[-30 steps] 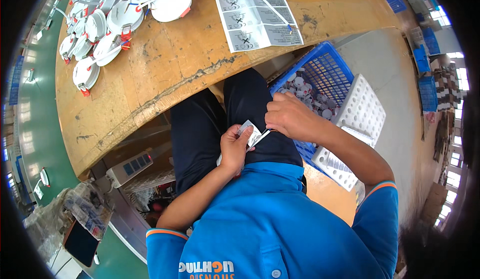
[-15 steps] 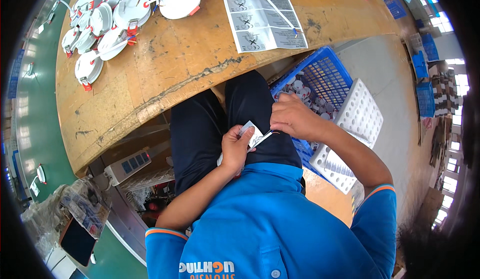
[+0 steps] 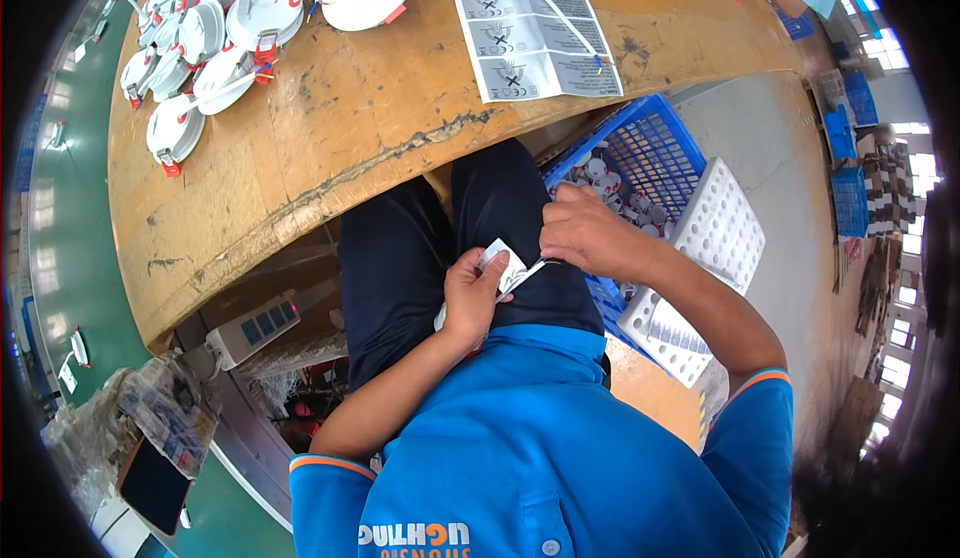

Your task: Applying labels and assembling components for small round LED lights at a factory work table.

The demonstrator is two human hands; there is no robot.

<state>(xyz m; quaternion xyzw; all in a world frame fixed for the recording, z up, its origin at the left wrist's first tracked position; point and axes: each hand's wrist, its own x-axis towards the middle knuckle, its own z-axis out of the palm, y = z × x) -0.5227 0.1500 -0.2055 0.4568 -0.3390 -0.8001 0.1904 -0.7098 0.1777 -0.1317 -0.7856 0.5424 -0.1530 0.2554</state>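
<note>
My left hand [image 3: 472, 296] grips a small white folded packet [image 3: 503, 264] over my lap, against my dark trousers. My right hand [image 3: 588, 235] pinches the packet's right end with thumb and fingers. Both hands sit below the near edge of the wooden workbench [image 3: 330, 138]. What is inside the packet is hidden by my fingers.
Several white round lamp fixtures [image 3: 210, 38] with red clips lie on the bench's far left. Printed paper sheets [image 3: 535, 33] lie near its middle. A blue crate [image 3: 655, 148] with small white parts and a white perforated tray [image 3: 715, 233] stand at my right. A grey power strip [image 3: 252, 330] hangs under the bench.
The view has shifted slightly. My hands stay together on the packet over my lap, with only small finger movements.
</note>
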